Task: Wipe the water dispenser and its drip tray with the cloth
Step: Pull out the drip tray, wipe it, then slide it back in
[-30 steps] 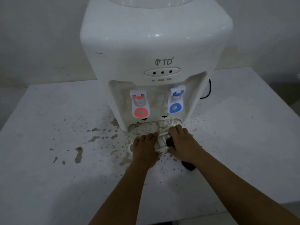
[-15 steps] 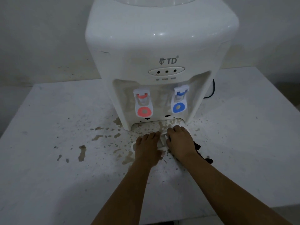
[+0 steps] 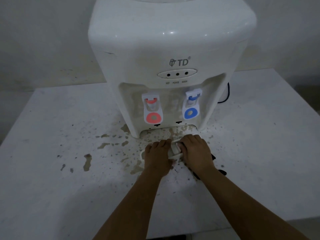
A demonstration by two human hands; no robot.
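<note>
- The left grip [image 3: 158, 157] lies palm-down on the white drip tray [image 3: 175, 150], fingers together and curled over its far edge; only a sliver of the tray's rim shows to the left of this grip.
- The right grip [image 3: 196, 153] presses on the right part of the same tray, fingers bent over the top, with the dark cloth [image 3: 210, 166] bunched beneath the palm and trailing out toward the wrist.
- Whether the right grip pinches the cloth or only bears down on it, I cannot tell.
- The tray sits on the desk [image 3: 52, 187] just in front of the water dispenser [image 3: 169, 49], near the open slot at the dispenser's base, which lies just beyond both grips.
- Above the grips hang the red tap [image 3: 153, 110] and the blue tap [image 3: 191, 105], each in the recessed front.
- Left of the left grip, brown stains [image 3: 87, 161] scatter across the desk; that side is otherwise open out to the desk's left edge.
- Right of the right grip the desk is speckled and open to its right edge.
- A dark cord [image 3: 226, 96] curls behind the dispenser's right side, well away from both grips.
- The desk's near edge runs below the forearms.
</note>
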